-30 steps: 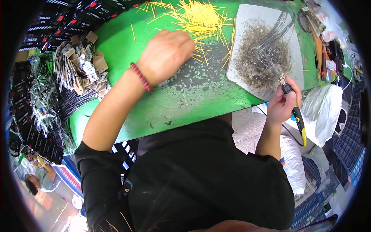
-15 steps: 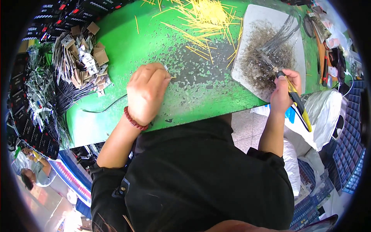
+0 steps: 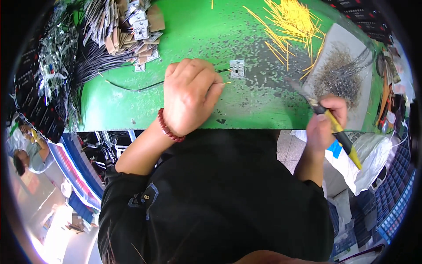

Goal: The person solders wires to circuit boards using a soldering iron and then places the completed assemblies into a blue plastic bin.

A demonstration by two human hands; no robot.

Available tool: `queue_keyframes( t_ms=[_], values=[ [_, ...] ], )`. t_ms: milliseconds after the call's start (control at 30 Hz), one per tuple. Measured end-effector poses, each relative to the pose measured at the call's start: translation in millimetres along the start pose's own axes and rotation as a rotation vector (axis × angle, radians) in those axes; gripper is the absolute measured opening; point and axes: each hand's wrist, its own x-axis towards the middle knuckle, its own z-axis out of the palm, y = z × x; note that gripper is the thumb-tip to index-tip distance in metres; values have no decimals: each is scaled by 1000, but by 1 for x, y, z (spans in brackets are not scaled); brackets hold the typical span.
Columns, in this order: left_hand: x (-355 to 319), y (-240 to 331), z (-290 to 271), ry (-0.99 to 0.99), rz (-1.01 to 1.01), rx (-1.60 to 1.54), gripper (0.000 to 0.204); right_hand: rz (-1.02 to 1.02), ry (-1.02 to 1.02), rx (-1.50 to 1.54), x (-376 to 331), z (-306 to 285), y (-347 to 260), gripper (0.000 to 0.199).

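My left hand [image 3: 190,94], with a dark red bead bracelet, is closed on a black cable [image 3: 143,89] that runs beneath it. Beyond the fingers the cable ends at a small white circuit board [image 3: 237,69] lying on the green table. A short thin yellow stick [image 3: 227,82] pokes out by the thumb; its other end is hidden. In my right hand [image 3: 324,121] is a soldering iron with a yellow and black handle [image 3: 337,127]. The iron's metal shaft points left over the table and its front is smeared by motion.
Many thin yellow sticks [image 3: 295,20] lie at the back. On the right a pale slab [image 3: 338,37] bears dark crumbs and grey wire. Cabled boards with brown card pieces [image 3: 116,26] are heaped at left. The green table's [image 3: 105,116] near edge runs before my body.
My right hand has swung the soldering iron off the slab's crumbs to the left. The circuit board now shows beyond my left fingers. The whole view has shifted and turned.
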Motion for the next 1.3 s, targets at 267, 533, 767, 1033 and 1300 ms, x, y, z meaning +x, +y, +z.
queue_keyframes(
  t_ms=[267, 533, 767, 1033, 1300],
  values=[
    [-1, -10, 18, 93, 76, 64, 13, 133, -190, 26, -11, 56, 13, 32],
    [0, -13, 23, 79, 57, 53, 10, 46, -229, 0, -8, 59, 17, 30],
    [1, -13, 23, 77, 54, 48, 9, 23, -267, -55, -5, 63, 14, 31],
    [3, -12, 24, 73, 63, 52, 11, -19, -169, 10, -9, 54, 13, 32],
    [32, 7, 10, -21, 70, 55, 18, -131, 48, -73, -7, 10, 19, 33]
  ],
)
